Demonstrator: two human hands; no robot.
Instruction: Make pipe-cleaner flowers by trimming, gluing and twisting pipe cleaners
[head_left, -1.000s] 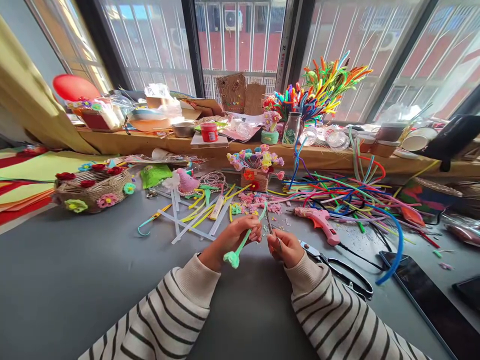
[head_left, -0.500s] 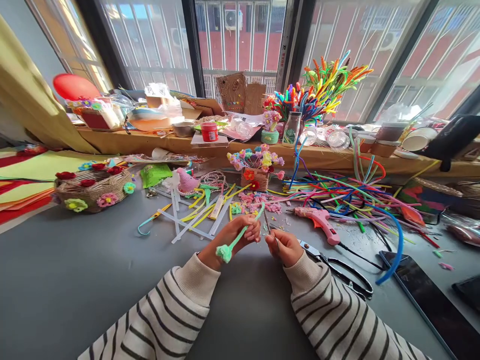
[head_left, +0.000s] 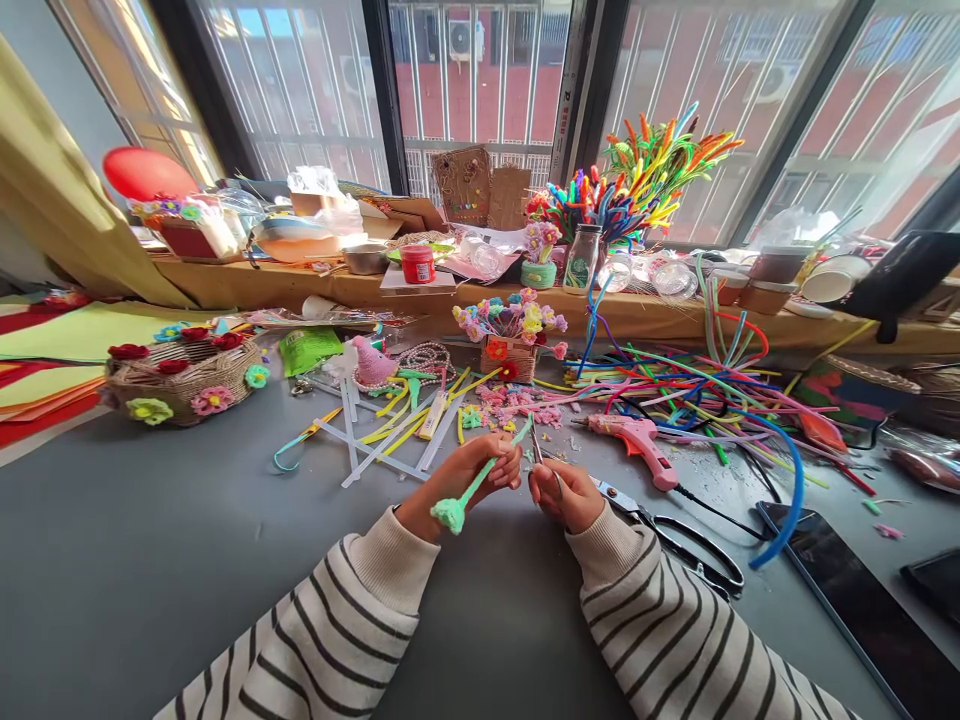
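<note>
My left hand (head_left: 484,470) is closed around a mint-green pipe cleaner (head_left: 478,484). Its lower end forms a thick fuzzy bud (head_left: 448,514) beside my wrist, while the thin tip pokes out above my fingers. In my right hand (head_left: 571,495) is a small pair of scissors (head_left: 535,440), my fingers at its handle loops. The blades point away from me, right beside the pipe cleaner's tip. Whether they touch it I cannot tell. Beyond both hands, pink and yellow fuzzy clippings (head_left: 517,403) lie on the grey table (head_left: 225,560).
To the right lie a pink glue gun (head_left: 634,440), large black-handled scissors (head_left: 694,550), a phone (head_left: 847,590) and a heap of coloured pipe cleaners (head_left: 720,390). Clear glue sticks (head_left: 375,455) are spread at left, near a flower-trimmed basket (head_left: 180,385). A small flower basket (head_left: 508,362) stands ahead.
The scissors' blades have shifted and look a little more spread at the pipe cleaner's tip. Both hands stay almost in place, and the view has moved very slightly.
</note>
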